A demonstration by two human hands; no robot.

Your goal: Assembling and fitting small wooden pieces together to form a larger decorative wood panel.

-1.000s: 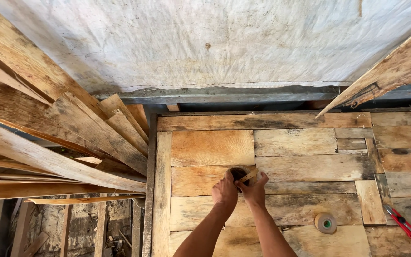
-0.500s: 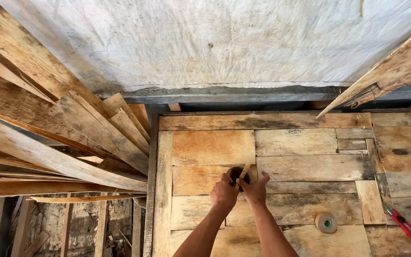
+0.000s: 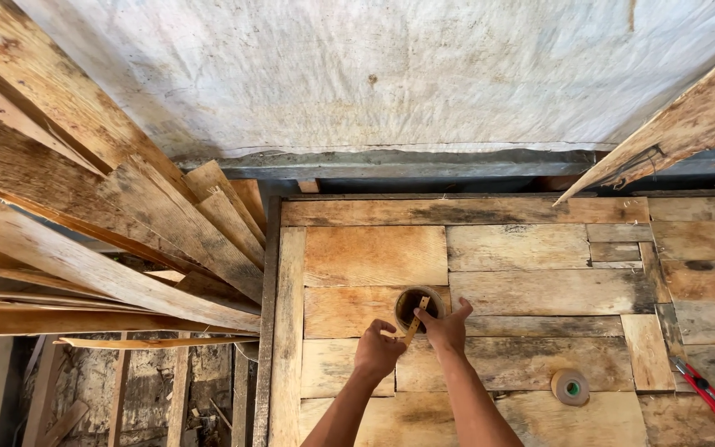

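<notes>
Together, our left hand (image 3: 376, 352) and right hand (image 3: 444, 329) pinch a thin wooden stick (image 3: 414, 321) over the round hole (image 3: 418, 305) in the plank tabletop (image 3: 531, 290). It looks light, stiff and snappable, so we grip near its lower end.

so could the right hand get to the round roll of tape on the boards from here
Probably yes: the round roll of tape lies bare on the wooden boards beside the right hand, with nothing between, though that hand now touches a small wooden stick.
</notes>
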